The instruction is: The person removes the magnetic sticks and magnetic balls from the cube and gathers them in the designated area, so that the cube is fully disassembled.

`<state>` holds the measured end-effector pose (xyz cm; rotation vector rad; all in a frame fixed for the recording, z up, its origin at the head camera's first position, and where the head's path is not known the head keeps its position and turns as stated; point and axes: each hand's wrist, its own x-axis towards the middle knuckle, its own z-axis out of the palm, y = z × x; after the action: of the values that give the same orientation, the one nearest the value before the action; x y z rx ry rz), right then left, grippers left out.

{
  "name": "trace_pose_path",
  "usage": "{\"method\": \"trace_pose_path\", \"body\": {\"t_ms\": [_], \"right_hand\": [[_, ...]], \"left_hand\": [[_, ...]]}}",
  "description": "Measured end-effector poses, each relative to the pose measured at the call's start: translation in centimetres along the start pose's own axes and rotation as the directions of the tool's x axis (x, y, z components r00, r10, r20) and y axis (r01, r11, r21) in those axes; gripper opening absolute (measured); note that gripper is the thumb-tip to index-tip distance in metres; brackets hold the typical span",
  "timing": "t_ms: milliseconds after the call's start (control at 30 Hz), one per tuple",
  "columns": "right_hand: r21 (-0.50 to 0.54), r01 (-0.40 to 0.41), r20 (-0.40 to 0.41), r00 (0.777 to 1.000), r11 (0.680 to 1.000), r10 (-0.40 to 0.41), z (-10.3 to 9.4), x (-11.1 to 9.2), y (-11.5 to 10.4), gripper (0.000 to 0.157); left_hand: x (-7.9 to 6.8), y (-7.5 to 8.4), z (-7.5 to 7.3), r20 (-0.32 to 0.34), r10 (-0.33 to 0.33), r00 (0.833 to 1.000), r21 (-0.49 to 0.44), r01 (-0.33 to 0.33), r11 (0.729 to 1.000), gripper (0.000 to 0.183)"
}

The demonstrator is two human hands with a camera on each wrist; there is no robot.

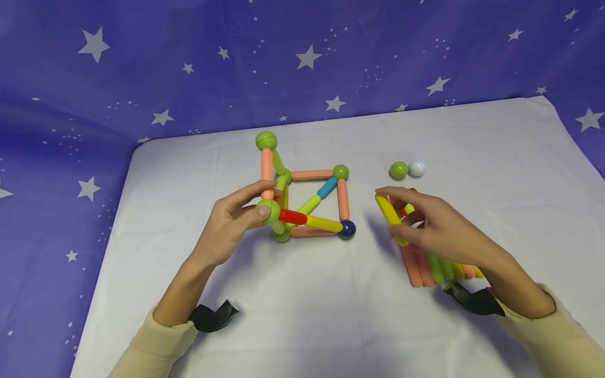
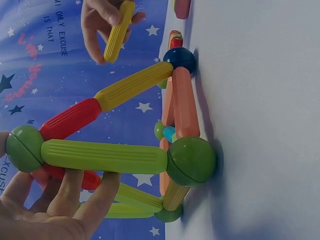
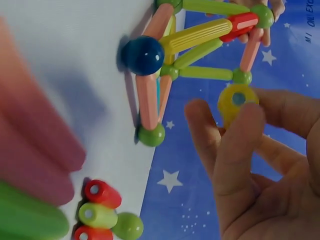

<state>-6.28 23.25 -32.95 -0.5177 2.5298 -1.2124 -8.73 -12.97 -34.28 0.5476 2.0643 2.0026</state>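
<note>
A frame of magnetic rods and balls stands on the white table, with a flat square of orange rods (image 1: 312, 175) as its base. My left hand (image 1: 215, 231) grips a raised green ball (image 1: 268, 212) at its near left corner. From that ball a red rod (image 1: 293, 217) and a yellow rod (image 1: 324, 224) slope down to a dark blue ball (image 1: 347, 229). A light green rod (image 2: 105, 156) runs down to a base ball (image 2: 191, 161). My right hand (image 1: 441, 226) pinches a loose yellow rod (image 1: 388, 211) between thumb and fingers, right of the frame.
Under and beside the right hand lie spare rods (image 1: 417, 268) in a row, orange, green and yellow. Behind them sit a loose green ball (image 1: 399, 169) and a white ball (image 1: 417, 168). A purple starred cloth (image 1: 264, 68) hangs behind the table (image 1: 302, 315).
</note>
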Motion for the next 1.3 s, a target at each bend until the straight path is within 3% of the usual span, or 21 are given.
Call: {"method": "trace_pose_path", "body": {"t_ms": [167, 400, 667, 1033, 1300], "right_hand": [[-0.098, 0.023, -0.033, 0.999, 0.995, -0.027, -0.2, -1.1, 0.8, 0.059], [-0.116, 0.003, -0.083, 0.996, 0.993, -0.013, -0.9, -3.2, 2.5, 0.062], [-0.169, -0.138, -0.140, 0.984, 0.976, 0.114, -2.0, -5.8, 5.3, 0.060], [-0.258, -0.259, -0.206, 0.956, 0.931, 0.209, -3.3, -9.0, 9.2, 0.065], [-0.225, -0.356, -0.139, 0.933, 0.907, 0.332, -3.8, -9.9, 11.3, 0.067]], "left_hand": [[0.0, 0.0, 0.0, 0.001, -0.007, 1.000, 0.005, 0.007, 1.000, 0.045], [-0.1, 0.0, 0.0, 0.001, -0.011, 1.000, 0.012, 0.011, 1.000, 0.045], [0.0, 0.1, -0.1, 0.007, -0.018, 1.000, 0.022, 0.017, 1.000, 0.046], [0.0, 0.1, 0.0, 0.009, -0.023, 1.000, 0.010, 0.023, 1.000, 0.046], [-0.1, 0.1, 0.0, 0.006, -0.021, 1.000, -0.001, 0.021, 1.000, 0.045]]}}
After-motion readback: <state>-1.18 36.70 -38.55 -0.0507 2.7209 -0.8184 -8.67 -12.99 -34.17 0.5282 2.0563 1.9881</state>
